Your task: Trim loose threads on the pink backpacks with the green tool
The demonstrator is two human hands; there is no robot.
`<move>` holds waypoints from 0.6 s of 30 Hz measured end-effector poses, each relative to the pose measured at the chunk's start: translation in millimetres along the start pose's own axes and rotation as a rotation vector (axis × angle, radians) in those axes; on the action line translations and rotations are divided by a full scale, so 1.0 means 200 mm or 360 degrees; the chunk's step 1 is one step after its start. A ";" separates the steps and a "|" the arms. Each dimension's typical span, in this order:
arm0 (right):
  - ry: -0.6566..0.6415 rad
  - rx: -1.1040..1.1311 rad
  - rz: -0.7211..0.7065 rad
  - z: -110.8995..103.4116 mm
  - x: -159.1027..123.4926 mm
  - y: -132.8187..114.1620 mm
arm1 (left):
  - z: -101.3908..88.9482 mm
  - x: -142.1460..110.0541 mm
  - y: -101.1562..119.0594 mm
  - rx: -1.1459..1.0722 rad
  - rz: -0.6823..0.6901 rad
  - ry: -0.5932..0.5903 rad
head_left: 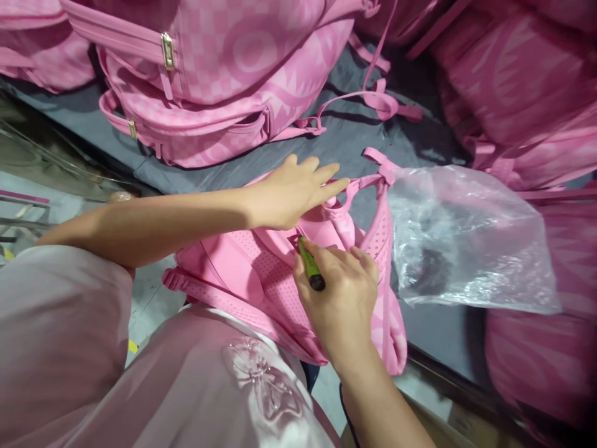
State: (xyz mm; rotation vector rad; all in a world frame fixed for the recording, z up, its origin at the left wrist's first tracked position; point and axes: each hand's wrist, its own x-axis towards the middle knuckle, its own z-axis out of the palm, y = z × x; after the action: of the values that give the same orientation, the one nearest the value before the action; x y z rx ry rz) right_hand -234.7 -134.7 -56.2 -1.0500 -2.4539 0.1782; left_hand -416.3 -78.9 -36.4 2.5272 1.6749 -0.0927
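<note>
Crowding the upper left edge, a pink bag (46,56) sits partly in view, with a large patterned pink backpack (209,81) beside it, its gold buckles showing. Both rest back on the grey-covered worktop (200,179), which seems to leave the front edge for closer handling. There, against the person's clothing, lies a smaller pink backpack (224,261), its dotted padding and shoulder straps facing up, probably so that this side is within easy reach of both hands. The left hand (284,193) rests palm down on its upper part, fingers spread wide and gripping nothing; the light pressure likely steadies the soft fabric and holds loose folds aside. Just below it, a green marker (308,258) with a black end slants towards the fabric, its far end close to the left palm. Whether it touches the cloth, I cannot tell. The right hand (345,286) has its fingers closed around the marker, much like a pen grip, which looks suited to small, controlled movements. Above, a loose pink strap (382,99) trails across the grey cover. Further right, a crumpled clear plastic bag (471,242) lies beside the smaller backpack, seemingly out of the hands' way, and more pink backpacks (527,93) crowd the right edge
</note>
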 end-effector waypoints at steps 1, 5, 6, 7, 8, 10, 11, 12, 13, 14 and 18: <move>-0.0001 0.0028 -0.0001 0.00 0.00 0.00 | -0.01 0.00 0.00 -0.0016 -0.0003 -0.0012; -0.0001 0.0171 0.0055 0.00 -0.03 0.02 | -0.03 -0.03 -0.05 -0.0064 0.0003 -0.0100; 0.0024 0.0196 0.0075 0.00 -0.04 0.03 | -0.03 -0.05 -0.08 -0.0075 -0.0015 -0.0125; 0.0056 0.0232 0.0083 0.00 -0.05 0.03 | -0.04 -0.07 -0.11 -0.0090 -0.0047 -0.0147; 0.0083 0.0287 0.0079 0.01 -0.05 0.03 | -0.04 -0.10 -0.13 -0.0108 -0.0086 -0.0166; 0.0138 0.0438 0.0036 0.04 -0.05 0.01 | -0.04 -0.15 -0.17 -0.0138 -0.0160 -0.0178; 0.0160 0.0512 0.0014 0.06 -0.05 0.00 | -0.04 -0.17 -0.17 -0.0136 -0.0184 -0.0172; 0.0177 0.0577 0.0003 0.08 -0.04 -0.01 | -0.04 -0.18 -0.16 -0.0117 -0.0203 -0.0158; 0.0192 0.0624 0.0001 0.10 -0.03 -0.01 | -0.05 -0.19 -0.14 -0.0083 -0.0223 -0.0143; 0.0210 0.0653 0.0004 0.12 -0.03 -0.02 | -0.05 -0.20 -0.12 -0.0040 -0.0245 -0.0138; 0.0245 0.0705 -0.0004 0.16 -0.01 -0.02 | -0.10 -0.17 -0.02 0.0102 -0.0360 -0.0235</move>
State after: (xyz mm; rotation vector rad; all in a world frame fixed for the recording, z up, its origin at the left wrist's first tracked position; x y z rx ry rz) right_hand -250.6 -136.2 -84.4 -0.8296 -2.1396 0.5867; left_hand -434.1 -106.5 -12.8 2.2986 1.9167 -0.3481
